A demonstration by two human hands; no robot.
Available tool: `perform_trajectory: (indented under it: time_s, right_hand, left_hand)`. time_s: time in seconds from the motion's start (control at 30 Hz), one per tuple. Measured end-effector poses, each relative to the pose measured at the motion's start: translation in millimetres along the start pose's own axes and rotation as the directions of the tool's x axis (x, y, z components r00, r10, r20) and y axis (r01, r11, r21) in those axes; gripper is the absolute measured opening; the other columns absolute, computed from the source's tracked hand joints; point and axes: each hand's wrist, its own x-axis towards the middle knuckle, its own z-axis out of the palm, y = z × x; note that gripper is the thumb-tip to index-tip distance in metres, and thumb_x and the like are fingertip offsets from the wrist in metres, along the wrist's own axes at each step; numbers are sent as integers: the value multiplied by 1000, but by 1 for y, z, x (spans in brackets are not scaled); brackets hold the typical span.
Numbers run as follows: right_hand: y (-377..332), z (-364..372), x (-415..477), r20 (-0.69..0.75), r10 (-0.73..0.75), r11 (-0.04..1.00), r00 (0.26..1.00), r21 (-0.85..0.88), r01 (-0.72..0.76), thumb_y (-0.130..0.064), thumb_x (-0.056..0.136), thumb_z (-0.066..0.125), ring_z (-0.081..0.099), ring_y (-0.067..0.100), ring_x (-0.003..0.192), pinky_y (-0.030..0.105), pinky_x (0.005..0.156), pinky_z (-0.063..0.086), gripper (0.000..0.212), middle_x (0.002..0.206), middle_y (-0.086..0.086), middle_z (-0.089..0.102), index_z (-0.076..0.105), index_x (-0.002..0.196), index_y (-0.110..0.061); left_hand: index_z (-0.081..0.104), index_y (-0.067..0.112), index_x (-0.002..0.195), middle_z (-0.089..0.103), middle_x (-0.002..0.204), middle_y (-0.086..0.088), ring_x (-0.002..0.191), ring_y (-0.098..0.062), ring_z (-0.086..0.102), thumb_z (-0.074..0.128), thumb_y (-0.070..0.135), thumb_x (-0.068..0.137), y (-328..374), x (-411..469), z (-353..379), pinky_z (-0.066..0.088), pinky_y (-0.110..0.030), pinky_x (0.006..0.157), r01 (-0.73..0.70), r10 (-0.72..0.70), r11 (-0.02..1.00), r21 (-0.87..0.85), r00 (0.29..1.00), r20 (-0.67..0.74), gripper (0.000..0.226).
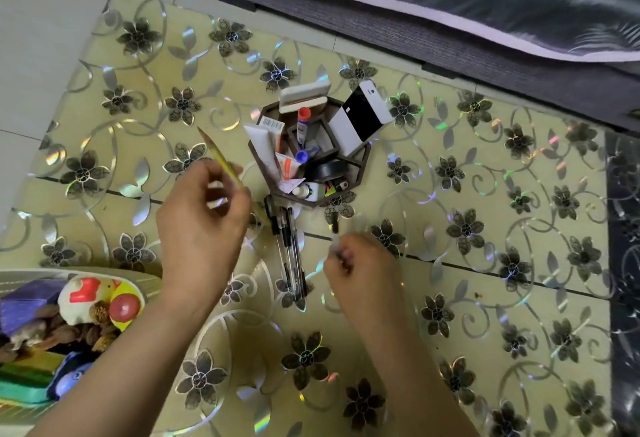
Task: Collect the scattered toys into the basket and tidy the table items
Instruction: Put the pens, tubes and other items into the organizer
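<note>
Yellow pencil [221, 159] pinched in left hand [204, 218] fingers [221, 191], right hand [362, 265] fingers curled round blurred pen [335, 242]

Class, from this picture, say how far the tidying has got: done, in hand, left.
Done: toys sit in the basket; the organiser is stocked. In hand: the left hand holds a yellow pencil; the right hand pinches a blurred item. Left: pens lie loose on the table.

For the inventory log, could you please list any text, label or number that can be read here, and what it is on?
None can be read.
Barcode label in the organizer: digits too small.
Orange-and-white tube: print blurred.
Glue stick: label blurred.
</note>
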Motion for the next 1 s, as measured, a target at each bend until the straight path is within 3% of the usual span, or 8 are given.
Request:
perform_trajectory:
  time_s: [0.1, 0.2, 0.27, 0.43, 0.57, 0.67, 0.83, 1.0]
  right_hand:
    - [-9, -30, 11, -196, -45, 994, 980, 86, 63, -26, 91, 54, 60, 17, 63, 35, 63, 48, 19, 70, 1, 63, 57, 77, -15]
    - [-31, -63, 29, -334, -26, 940, 942, 313, 137, -22, 94, 55, 67, 13, 70, 28, 67, 55, 6, 76, -1, 68, 57, 89, -20]
    - [-45, -78, 43, -390, -5, 896, 921, 407, 178, -19, 92, 57, 68, 13, 73, 29, 68, 55, 6, 79, -2, 69, 58, 94, -25]
    - [-63, -79, 79, -461, -70, 917, 885, 318, 239, -29, 96, 47, 67, 19, 68, 46, 67, 55, 22, 72, 0, 68, 61, 94, -13]
    - [-66, -66, 97, -452, -147, 923, 880, 256, 286, -21, 94, 51, 69, 13, 69, 41, 65, 55, 15, 74, -8, 66, 62, 96, -11]
    - [-65, -55, 108, -415, -185, 941, 891, 185, 282, -22, 93, 52, 65, 17, 68, 39, 64, 52, 17, 73, -3, 67, 63, 93, -9]
    - [-61, -40, 117, -276, -184, 964, 943, 135, 228, -25, 90, 54, 65, 23, 75, 39, 68, 50, 18, 76, 4, 68, 64, 90, -10]
    - [-57, -38, 113, -187, -171, 970, 967, 140, 199, -13, 86, 58, 67, 16, 88, 35, 81, 51, 28, 91, -1, 71, 66, 113, -17]
  left_hand:
    - [57, 19, 96, 64, 89, 4, 81, -7, 63, 63, 7, 85, 40, 22, 0, 50, -18, 73, -172, 156, 969, -179, 983, -100, 17]
    - [55, 16, 100, 61, 87, 7, 80, -5, 63, 63, 7, 84, 63, 49, 9, 51, -20, 76, -322, 307, 924, -208, 946, -101, 20]
    - [57, 16, 100, 62, 85, 10, 79, -6, 65, 63, 8, 82, 67, 65, 19, 54, -26, 78, -359, 364, 921, -154, 932, 4, 20]
    - [65, 24, 91, 69, 81, 7, 77, -6, 68, 67, 15, 76, 55, 88, 37, 56, -32, 78, -433, 386, 893, 120, 877, 286, 18]
    - [70, 30, 93, 73, 88, 4, 82, -18, 67, 63, 34, 77, 59, 101, 37, 53, -35, 79, -507, 430, 817, 276, 854, 293, 18]
    - [71, 27, 101, 74, 97, 4, 85, -19, 68, 60, 43, 81, 58, 104, 36, 53, -37, 81, -531, 450, 804, 267, 837, 310, 28]
    - [71, 28, 103, 72, 100, 5, 93, -20, 64, 57, 44, 84, 47, 107, 39, 51, -37, 85, -561, 486, 790, 248, 819, 305, 29]
    - [70, 23, 110, 65, 118, 1, 110, -24, 57, 60, 35, 85, 37, 108, 41, 43, -38, 96, -591, 522, 754, 286, 804, 284, 29]
